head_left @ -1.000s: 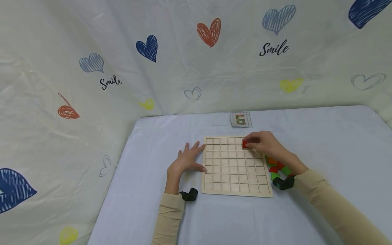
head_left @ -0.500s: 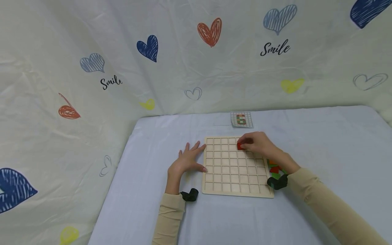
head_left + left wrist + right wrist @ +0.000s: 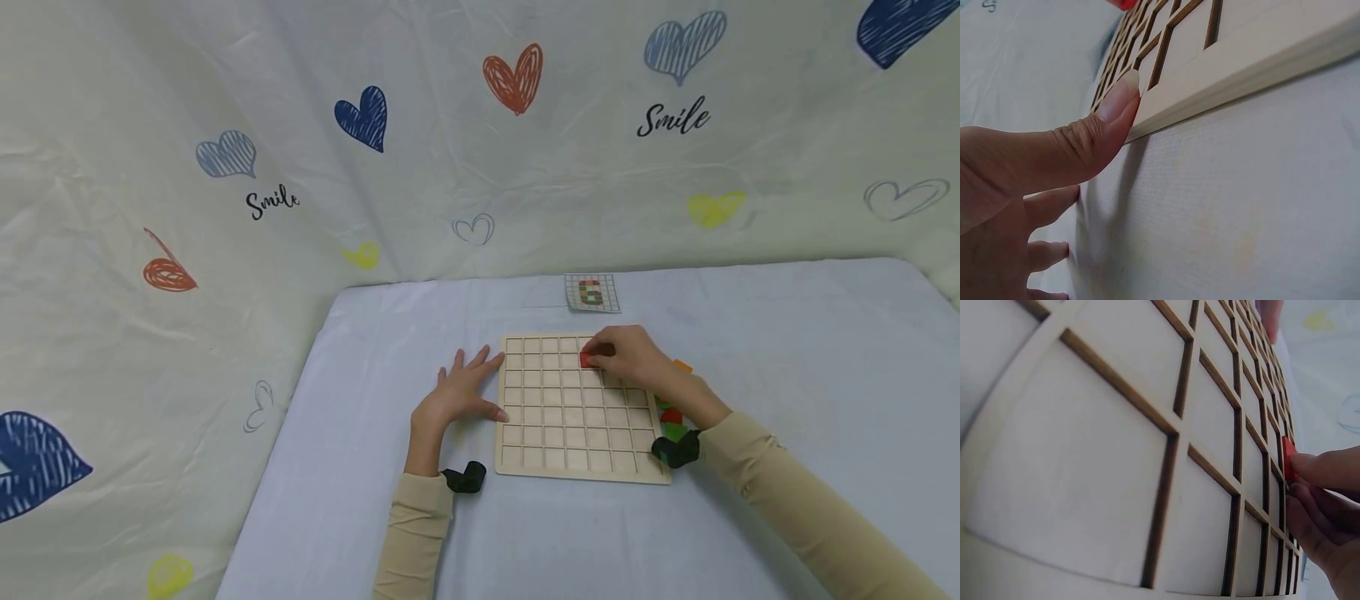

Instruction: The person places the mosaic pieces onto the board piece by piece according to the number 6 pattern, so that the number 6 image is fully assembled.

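Left hand (image 3: 454,394), fingers spread wide, touches the left edge of the wooden board (image 3: 564,415) while the right hand (image 3: 632,357) pinches a red tile (image 3: 584,360) near the board's far edge.

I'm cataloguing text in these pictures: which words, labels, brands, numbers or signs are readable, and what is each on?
"Smile": on the backdrop, upper right in the head view.
"Smile": again on the backdrop, further left.
Card beyond the grid board: coloured figure too small to identify.
Left wrist view: dark marking at top left, cut off, unreadable.
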Motion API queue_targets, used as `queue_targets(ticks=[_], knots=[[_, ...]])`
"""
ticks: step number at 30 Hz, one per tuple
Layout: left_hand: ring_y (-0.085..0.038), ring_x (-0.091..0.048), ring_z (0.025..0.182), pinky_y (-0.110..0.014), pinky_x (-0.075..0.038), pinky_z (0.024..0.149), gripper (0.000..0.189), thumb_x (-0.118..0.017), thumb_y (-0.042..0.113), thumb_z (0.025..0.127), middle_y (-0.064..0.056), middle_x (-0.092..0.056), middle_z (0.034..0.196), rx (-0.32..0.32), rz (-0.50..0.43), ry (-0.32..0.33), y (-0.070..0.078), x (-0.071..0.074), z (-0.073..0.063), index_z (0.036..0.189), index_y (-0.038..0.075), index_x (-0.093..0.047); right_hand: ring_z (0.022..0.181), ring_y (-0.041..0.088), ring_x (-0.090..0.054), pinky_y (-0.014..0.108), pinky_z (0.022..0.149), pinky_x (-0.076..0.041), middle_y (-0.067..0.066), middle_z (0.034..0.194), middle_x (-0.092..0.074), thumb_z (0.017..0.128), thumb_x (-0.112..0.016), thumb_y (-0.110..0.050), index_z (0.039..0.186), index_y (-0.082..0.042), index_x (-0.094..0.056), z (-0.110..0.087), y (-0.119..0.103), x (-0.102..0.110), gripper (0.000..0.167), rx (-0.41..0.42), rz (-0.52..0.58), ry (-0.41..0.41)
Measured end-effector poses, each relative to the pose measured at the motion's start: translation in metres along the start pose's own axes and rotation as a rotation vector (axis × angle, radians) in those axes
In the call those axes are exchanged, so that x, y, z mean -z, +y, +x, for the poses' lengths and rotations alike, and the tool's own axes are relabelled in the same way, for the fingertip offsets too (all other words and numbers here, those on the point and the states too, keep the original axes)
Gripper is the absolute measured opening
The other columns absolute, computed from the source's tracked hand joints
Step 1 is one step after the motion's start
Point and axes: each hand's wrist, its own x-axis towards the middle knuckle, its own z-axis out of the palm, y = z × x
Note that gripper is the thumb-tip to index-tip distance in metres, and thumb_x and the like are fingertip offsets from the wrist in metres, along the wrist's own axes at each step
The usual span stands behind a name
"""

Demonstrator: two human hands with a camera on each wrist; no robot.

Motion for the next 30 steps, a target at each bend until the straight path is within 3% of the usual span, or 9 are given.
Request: queue_targets(ticks=[8,15,30], knots=[[-0.042,0.003,0.159,-0.07,-0.002,0.124,0.102,-0.091,0.033,0.078,-0.003,-0.016,0.173,0.004,0.0,-0.005,-0.002,-0.003,0.002,0.163,0.024,-0.034,0.083,0.025,-0.07,0.04,0.075,-0.059,0.012,0.094,-0.075,0.091,-0.075,-0.002,0.101,0.002,-0.078,-0.005,0.002,0.0,0.012,0.03,-0.001,0.009],[-0.042,0.003,0.159,-0.069,-0.002,0.124,0.103,-0.091,0.032,0.077,-0.001,-0.015,0.173,0.008,0.001,-0.011,-0.002,-0.002,0.002,0.163,0.025,-0.034,0.087,0.026,-0.07,0.043,0.079,-0.059,0.011,0.096,-0.077,0.092,-0.073,-0.002,0.102,-0.001,-0.079,-0.017,0.003,0.004,0.011,0.039,-0.019,0.068],[-0.041,0.003,0.159,-0.069,-0.002,0.124,0.103,-0.091,0.034,0.077,-0.001,-0.016,0.173,0.009,-0.003,-0.002,-0.002,-0.002,0.002,0.162,0.025,-0.035,0.082,0.015,-0.062,0.024,0.071,-0.054,0.004,0.097,-0.073,0.092,-0.074,-0.005,0.109,-0.003,-0.076,-0.058,0.014,0.028,0.018,-0.018,-0.008,0.07]])
